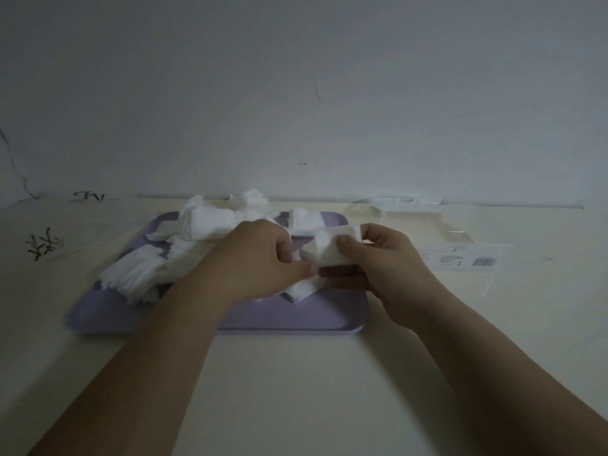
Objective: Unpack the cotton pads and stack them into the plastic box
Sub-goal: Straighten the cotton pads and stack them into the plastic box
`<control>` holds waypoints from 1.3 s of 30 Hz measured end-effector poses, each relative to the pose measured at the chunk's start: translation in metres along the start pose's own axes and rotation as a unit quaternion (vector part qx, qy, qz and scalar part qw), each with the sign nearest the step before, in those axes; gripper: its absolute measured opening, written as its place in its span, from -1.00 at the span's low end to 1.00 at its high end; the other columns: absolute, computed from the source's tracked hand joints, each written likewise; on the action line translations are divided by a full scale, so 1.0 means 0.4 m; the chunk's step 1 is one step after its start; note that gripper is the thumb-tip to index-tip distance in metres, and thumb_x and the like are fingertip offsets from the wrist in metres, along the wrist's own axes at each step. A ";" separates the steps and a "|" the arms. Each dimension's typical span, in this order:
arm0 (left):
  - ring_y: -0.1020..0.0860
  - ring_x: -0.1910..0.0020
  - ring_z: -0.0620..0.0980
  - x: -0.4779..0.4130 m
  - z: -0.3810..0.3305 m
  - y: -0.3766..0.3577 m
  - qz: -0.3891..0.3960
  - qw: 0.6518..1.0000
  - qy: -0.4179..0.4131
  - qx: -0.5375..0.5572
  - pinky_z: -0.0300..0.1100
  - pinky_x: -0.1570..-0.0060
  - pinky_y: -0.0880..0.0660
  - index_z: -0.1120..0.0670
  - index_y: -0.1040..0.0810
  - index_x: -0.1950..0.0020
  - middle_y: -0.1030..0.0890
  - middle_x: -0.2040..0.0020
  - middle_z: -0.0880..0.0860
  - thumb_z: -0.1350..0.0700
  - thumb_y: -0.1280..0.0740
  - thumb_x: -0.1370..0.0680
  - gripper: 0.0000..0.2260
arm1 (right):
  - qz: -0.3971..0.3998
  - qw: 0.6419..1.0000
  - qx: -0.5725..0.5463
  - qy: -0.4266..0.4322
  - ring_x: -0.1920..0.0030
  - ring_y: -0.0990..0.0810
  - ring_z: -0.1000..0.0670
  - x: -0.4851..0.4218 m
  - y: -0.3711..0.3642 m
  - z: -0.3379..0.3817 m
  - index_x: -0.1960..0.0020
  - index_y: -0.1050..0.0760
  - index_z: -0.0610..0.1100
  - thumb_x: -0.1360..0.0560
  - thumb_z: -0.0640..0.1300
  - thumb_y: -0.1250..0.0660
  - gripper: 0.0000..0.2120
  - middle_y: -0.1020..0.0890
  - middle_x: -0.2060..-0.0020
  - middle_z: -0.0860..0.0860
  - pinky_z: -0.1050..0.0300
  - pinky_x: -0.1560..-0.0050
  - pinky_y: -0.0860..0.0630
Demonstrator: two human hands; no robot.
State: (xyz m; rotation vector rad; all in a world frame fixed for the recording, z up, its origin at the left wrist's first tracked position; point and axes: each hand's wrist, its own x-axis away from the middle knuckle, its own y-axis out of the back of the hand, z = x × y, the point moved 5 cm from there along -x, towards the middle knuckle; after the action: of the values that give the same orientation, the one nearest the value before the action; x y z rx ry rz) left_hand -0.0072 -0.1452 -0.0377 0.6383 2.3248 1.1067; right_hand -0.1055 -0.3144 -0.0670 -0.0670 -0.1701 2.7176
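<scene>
The right hand (378,268) grips a small stack of cotton pads (332,248), thumb pressed on the near face and fingers curled round the back and underside, holding it just above the tray. The left hand (260,258) sits close against the left end of that stack, fingers curled and thumb reaching to its lower corner; motion blur hides whether it actually pinches the pads or only touches them.

Both hands hover over a lavender tray (296,317) that lies on the pale desk (296,390). More loose cotton pads (197,232) lie heaped in untidy fans and clumps across the left and back of the tray, some spilling over its far rim, and a few lie beneath the hands.

To the right of the tray, a clear plastic wrapper (460,255) with a printed barcode label lies flat on the desk. Dark scribbles (42,245) mark the desk at the far left. A plain wall (296,93) rises behind.
</scene>
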 end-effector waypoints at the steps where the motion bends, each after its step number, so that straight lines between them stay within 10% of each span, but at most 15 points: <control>1: -0.55 0.45 -0.16 0.005 -0.001 -0.010 0.009 0.999 -0.002 -0.033 -0.17 0.36 -0.51 0.04 -0.59 0.32 -0.61 0.43 -0.09 -0.18 -0.59 -0.38 -0.66 | -0.021 1.000 -0.001 0.007 0.12 -0.77 -0.28 -0.002 0.004 0.000 -0.17 -0.56 -0.35 -0.67 -0.29 -0.31 -0.86 -0.73 0.03 -0.30 -0.12 0.13 -0.74; 8: -0.55 0.19 -0.12 0.007 -0.008 -0.009 0.025 0.997 -0.049 -0.059 -0.28 0.18 -0.48 -0.11 -0.61 0.11 -0.57 0.15 -0.12 0.16 -0.43 -0.47 -0.85 | -0.090 0.992 0.084 0.039 -0.03 -0.76 -0.21 -0.026 0.030 -0.016 -0.06 -0.61 -0.13 -0.47 -0.06 -0.36 -0.78 -0.75 0.03 -0.14 -0.33 -0.07 -0.69; 13: -0.49 0.31 -0.15 0.030 -0.015 -0.023 0.063 0.985 -0.031 -0.160 -0.22 0.37 -0.28 0.00 -0.62 0.18 -0.55 0.30 -0.05 -0.31 -0.47 -0.41 -0.63 | -0.076 0.993 0.084 0.038 -0.01 -0.76 -0.21 -0.027 0.026 -0.018 -0.06 -0.61 -0.14 -0.46 -0.04 -0.36 -0.75 -0.76 0.03 -0.15 -0.32 -0.07 -0.69; 20: -0.47 0.03 0.04 0.050 -0.030 -0.039 0.034 0.956 -0.066 -0.285 -0.09 0.17 -0.33 0.04 -0.51 0.09 -0.43 0.07 -0.02 -0.04 -0.26 -0.53 -0.84 | -0.077 0.996 0.034 0.024 0.02 -0.76 -0.23 -0.013 0.019 -0.011 -0.08 -0.58 -0.25 -0.64 -0.28 -0.32 -0.92 -0.72 0.02 -0.24 -0.10 0.10 -0.74; 24: -0.55 0.21 -0.05 0.042 -0.024 0.007 -0.027 0.997 -0.066 0.000 -0.11 0.28 -0.46 0.04 -0.61 0.18 -0.59 0.19 0.01 0.08 -0.40 -0.50 -0.92 | -0.062 0.998 -0.015 0.021 0.09 -0.78 -0.23 -0.003 0.012 -0.003 -0.10 -0.58 -0.33 -0.64 -0.32 -0.33 -0.91 -0.71 0.02 -0.30 0.06 0.21 -0.70; 29: -0.64 0.26 0.07 0.018 -0.064 -0.010 0.049 0.939 -0.005 0.339 -0.14 0.28 -0.53 0.11 -0.68 -0.02 -0.72 0.16 0.12 0.26 -0.41 -0.54 -0.89 | -0.016 0.999 -0.042 0.013 0.04 -0.77 -0.26 0.005 0.003 0.009 -0.10 -0.65 -0.37 -0.58 -0.36 -0.40 -0.87 -0.74 0.05 -0.33 0.02 0.10 -0.71; 39: -0.60 0.32 -0.16 -0.006 -0.011 -0.066 0.009 0.911 0.020 0.411 -0.37 0.32 -0.46 0.13 -0.68 -0.06 -0.74 0.15 0.08 0.29 -0.51 -0.53 -0.85 | 0.051 0.996 -0.070 -0.011 -0.07 -0.76 -0.24 -0.013 0.005 0.000 -0.17 -0.68 -0.34 -0.57 -0.24 -0.41 -0.76 -0.74 -0.04 -0.30 -0.10 -0.11 -0.71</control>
State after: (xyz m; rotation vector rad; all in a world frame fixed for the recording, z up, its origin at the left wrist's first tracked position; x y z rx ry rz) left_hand -0.0134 -0.1641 -0.0560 0.9182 2.7852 0.0782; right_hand -0.1014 -0.3182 -0.0672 -0.0889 -0.3729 2.8049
